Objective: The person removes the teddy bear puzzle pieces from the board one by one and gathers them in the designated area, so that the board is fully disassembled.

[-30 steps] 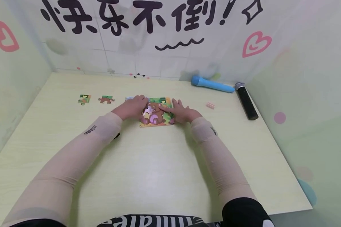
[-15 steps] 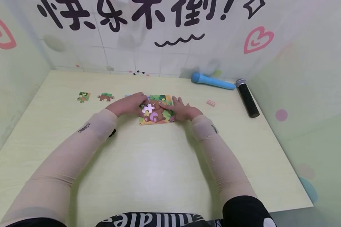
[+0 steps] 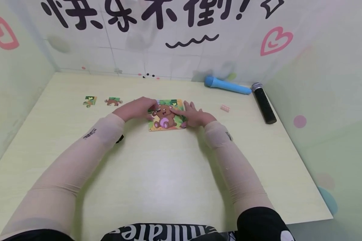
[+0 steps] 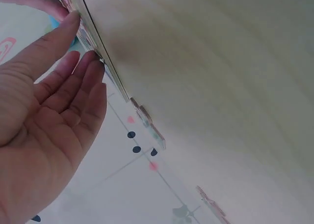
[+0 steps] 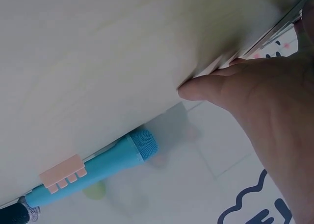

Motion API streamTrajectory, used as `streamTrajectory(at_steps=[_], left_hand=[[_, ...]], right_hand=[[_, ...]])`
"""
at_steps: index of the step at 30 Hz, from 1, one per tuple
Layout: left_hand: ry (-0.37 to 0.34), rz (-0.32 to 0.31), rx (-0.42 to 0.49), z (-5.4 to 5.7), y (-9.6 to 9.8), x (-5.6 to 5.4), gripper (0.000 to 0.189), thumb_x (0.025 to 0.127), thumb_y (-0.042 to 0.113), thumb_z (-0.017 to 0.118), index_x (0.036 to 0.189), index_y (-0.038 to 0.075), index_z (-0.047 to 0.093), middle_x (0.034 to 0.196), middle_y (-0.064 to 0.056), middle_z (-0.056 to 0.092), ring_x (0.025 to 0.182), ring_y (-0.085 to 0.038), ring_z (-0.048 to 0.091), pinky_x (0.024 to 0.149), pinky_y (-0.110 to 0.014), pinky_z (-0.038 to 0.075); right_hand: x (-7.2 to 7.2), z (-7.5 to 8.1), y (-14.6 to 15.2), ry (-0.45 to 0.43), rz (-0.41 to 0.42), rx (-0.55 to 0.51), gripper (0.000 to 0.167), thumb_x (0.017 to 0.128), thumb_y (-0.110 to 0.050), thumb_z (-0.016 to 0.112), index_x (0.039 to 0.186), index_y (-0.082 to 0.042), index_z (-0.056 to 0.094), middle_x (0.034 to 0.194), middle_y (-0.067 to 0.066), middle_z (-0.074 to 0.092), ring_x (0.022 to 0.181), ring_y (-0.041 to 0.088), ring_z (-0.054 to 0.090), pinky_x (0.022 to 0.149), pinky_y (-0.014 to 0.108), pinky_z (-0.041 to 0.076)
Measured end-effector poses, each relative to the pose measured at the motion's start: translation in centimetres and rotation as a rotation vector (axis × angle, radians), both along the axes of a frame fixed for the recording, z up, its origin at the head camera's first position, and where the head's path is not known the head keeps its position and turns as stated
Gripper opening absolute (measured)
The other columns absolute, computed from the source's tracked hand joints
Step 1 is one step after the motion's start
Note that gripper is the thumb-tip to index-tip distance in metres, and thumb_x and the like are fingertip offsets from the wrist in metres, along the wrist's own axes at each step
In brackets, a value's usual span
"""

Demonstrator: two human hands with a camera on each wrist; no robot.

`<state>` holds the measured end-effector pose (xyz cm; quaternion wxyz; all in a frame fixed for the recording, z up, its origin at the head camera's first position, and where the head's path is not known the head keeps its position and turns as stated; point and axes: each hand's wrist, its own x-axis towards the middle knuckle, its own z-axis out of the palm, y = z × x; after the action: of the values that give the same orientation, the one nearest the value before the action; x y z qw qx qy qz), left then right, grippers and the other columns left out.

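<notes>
A jigsaw puzzle (image 3: 166, 122) of a brown bear lies flat on the table, its upper left corner hidden by a hand. My left hand (image 3: 137, 109) is at its left side. In the left wrist view, the left thumb and bent fingertips (image 4: 94, 62) touch the puzzle, with no piece visible between them. My right hand (image 3: 195, 117) rests along the right side, its index finger stretched over the bear and its other fingers spread on the table. Further left lie two loose puzzle pieces, one brown and green (image 3: 113, 101), the other green and orange (image 3: 90, 101).
At the back right lies a blue toy microphone (image 3: 227, 85), beside a black microphone (image 3: 264, 104) with a silver head. A small pink block (image 3: 225, 108) sits right of my right hand. A printed wall sheet (image 3: 157, 60) borders the table's back edge.
A pale, piece-shaped gap on the bear's left side is now filled, and the bear's face and arm show there. My left hand has drawn slightly left; the right hand stays put.
</notes>
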<state>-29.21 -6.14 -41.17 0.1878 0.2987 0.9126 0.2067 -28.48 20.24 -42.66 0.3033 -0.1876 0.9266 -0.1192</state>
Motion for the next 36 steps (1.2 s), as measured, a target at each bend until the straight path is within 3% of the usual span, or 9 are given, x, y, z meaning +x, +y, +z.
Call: streamTrajectory(at_steps=[15, 19, 24, 31, 36], left_hand=[[0.090, 0.009, -0.064, -0.8, 1.1, -0.3, 0.035, 0.085, 0.004, 0.074, 0.115, 0.000, 0.058, 0.101, -0.011, 0.062, 0.089, -0.026, 0.055, 0.083, -0.041, 0.049], [0.116, 0.008, -0.095, -0.7, 1.3, -0.1, 0.037, 0.084, 0.002, 0.074, 0.117, -0.001, 0.059, 0.103, -0.012, 0.064, 0.091, -0.027, 0.058, 0.086, -0.042, 0.051], [0.161, 0.004, -0.129, -0.3, 1.4, -0.1, 0.029, 0.091, -0.001, 0.067, 0.119, -0.001, 0.061, 0.111, -0.015, 0.067, 0.099, -0.029, 0.062, 0.093, -0.044, 0.052], [0.093, -0.029, -0.127, 0.4, 1.4, -0.2, 0.036, 0.093, 0.012, 0.073, 0.121, -0.005, 0.059, 0.104, -0.014, 0.063, 0.093, -0.027, 0.057, 0.088, -0.044, 0.051], [0.068, -0.015, -0.116, 0.2, 1.5, -0.3, 0.035, 0.092, 0.011, 0.073, 0.120, -0.005, 0.058, 0.104, -0.014, 0.063, 0.093, -0.028, 0.057, 0.087, -0.043, 0.050]], right_hand=[[0.1, -0.3, 0.2, 0.012, 0.011, 0.013, 0.076, 0.102, -0.032, 0.057, 0.159, -0.049, 0.010, 0.167, 0.015, -0.021, 0.151, 0.038, -0.022, 0.117, 0.066, -0.006], [0.1, -0.2, 0.2, 0.010, 0.017, 0.015, 0.076, 0.102, -0.033, 0.056, 0.159, -0.050, 0.008, 0.167, 0.014, -0.022, 0.150, 0.038, -0.023, 0.117, 0.066, -0.006], [0.0, -0.1, 0.1, 0.013, 0.024, 0.017, 0.077, 0.102, -0.033, 0.057, 0.159, -0.051, 0.008, 0.167, 0.014, -0.021, 0.151, 0.038, -0.023, 0.117, 0.066, -0.006], [-0.2, -0.1, 0.2, 0.016, 0.012, 0.013, 0.078, 0.101, -0.034, 0.058, 0.159, -0.051, 0.010, 0.167, 0.013, -0.021, 0.151, 0.037, -0.022, 0.117, 0.066, -0.006], [-0.2, -0.3, 0.3, 0.012, 0.015, 0.008, 0.078, 0.100, -0.035, 0.059, 0.158, -0.051, 0.009, 0.167, 0.014, -0.021, 0.151, 0.038, -0.022, 0.117, 0.067, -0.006]])
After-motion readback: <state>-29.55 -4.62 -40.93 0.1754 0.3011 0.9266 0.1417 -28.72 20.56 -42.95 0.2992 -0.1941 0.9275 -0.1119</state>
